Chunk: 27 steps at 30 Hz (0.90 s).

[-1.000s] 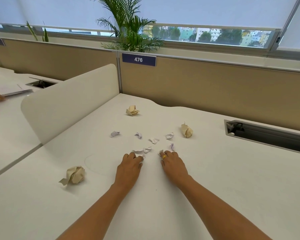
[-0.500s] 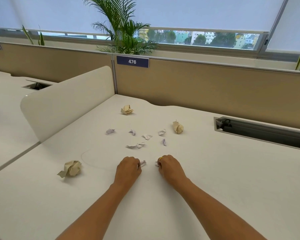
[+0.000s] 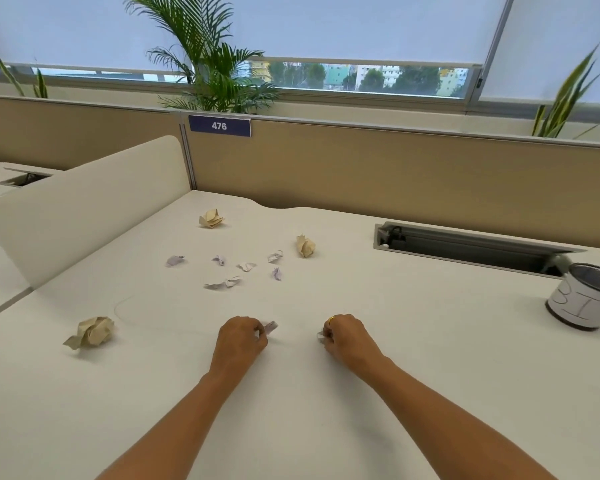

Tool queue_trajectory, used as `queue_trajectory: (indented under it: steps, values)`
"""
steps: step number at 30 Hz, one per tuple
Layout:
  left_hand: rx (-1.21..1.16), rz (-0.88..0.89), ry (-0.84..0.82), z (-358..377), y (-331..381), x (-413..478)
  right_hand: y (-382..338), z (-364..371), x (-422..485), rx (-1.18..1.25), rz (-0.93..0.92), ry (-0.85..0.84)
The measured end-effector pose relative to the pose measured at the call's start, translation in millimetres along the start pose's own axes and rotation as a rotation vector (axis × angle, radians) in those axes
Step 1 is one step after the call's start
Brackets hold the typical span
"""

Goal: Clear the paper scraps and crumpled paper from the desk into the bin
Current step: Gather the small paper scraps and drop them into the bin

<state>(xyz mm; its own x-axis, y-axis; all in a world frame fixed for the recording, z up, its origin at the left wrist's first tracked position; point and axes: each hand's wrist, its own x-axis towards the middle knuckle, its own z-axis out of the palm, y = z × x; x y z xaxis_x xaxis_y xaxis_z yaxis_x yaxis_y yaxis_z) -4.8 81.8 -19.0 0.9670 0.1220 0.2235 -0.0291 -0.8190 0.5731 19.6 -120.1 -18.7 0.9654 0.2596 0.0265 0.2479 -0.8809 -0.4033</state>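
Paper scraps, one pinched in each closed fist: left hand (image 3: 240, 337), right hand (image 3: 344, 336), both low over the desk (image 3: 430, 341). Bin (image 3: 584, 297): far right on the desk, nearer the right hand. Loose scraps (image 3: 246, 266) and crumpled paper (image 3: 92, 332) remain.

We are in an open-plan office. Our white bench (image 3: 413, 341) is one workstation in a row, fenced at the back by a tan partition (image 3: 395, 174) that carries a blue number plate (image 3: 219, 126) reading 476. A rounded white divider (image 3: 84, 202) separates us from the neighbouring bench on our left. A cable tray (image 3: 465, 245) is recessed into the surface. Beyond the partition, potted plants (image 3: 215, 81) stand under a window with roller blinds (image 3: 326, 26), and city buildings show outside.
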Motion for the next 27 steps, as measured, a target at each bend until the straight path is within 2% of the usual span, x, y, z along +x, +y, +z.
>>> queue_trajectory:
  steps: [4,15,21,27]
  values:
    - [-0.088,0.023,-0.008,22,47,-11,48,-29,-29,-0.009,0.075,0.042]
    - [-0.343,0.162,-0.212,108,183,-36,195,-137,-108,0.019,0.335,0.321]
    - [-0.346,0.205,-0.227,142,234,-37,258,-202,-114,-0.029,0.413,0.5]
    - [-0.324,0.139,-0.244,162,265,-29,297,-240,-96,-0.037,0.483,0.611]
